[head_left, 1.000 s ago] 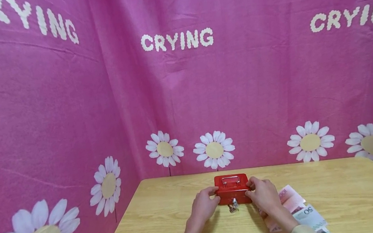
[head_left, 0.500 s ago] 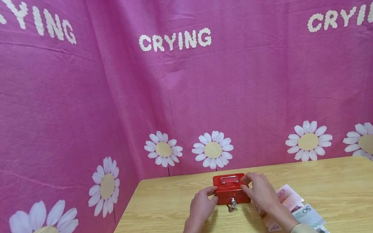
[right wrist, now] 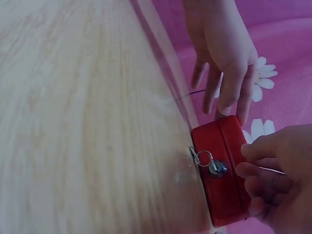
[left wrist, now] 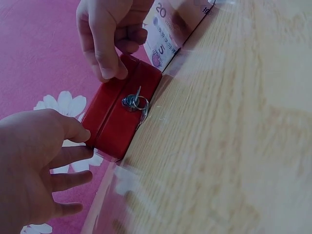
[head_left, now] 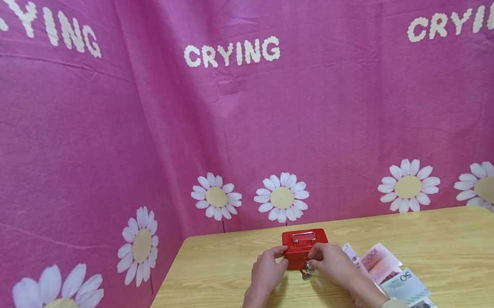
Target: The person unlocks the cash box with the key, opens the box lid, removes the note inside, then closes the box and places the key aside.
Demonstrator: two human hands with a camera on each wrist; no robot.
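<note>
A small red cash box (head_left: 295,258) stands on the table with its lid down and its metal handle (head_left: 304,239) folded on top. Keys on a ring (left wrist: 144,108) hang from the front lock (left wrist: 128,101). My left hand (head_left: 266,273) holds the box's left end with thumb and forefinger, its other fingers spread apart in the left wrist view. My right hand (head_left: 336,265) is at the box's front right, its loosely curled fingertips by the lid edge, just above the lock in the right wrist view. Nothing shows in its fingers; in the head view it partly hides the lock.
Several banknotes (head_left: 405,285) lie overlapping on the wooden table (head_left: 474,255), right of the box and partly under my right forearm. A pink cloth backdrop (head_left: 329,115) with daisies stands behind the table and along its left side.
My right hand has left the box's right side and moved left and toward me, to the front by the lock. More of the banknotes shows. My left hand stays on the box.
</note>
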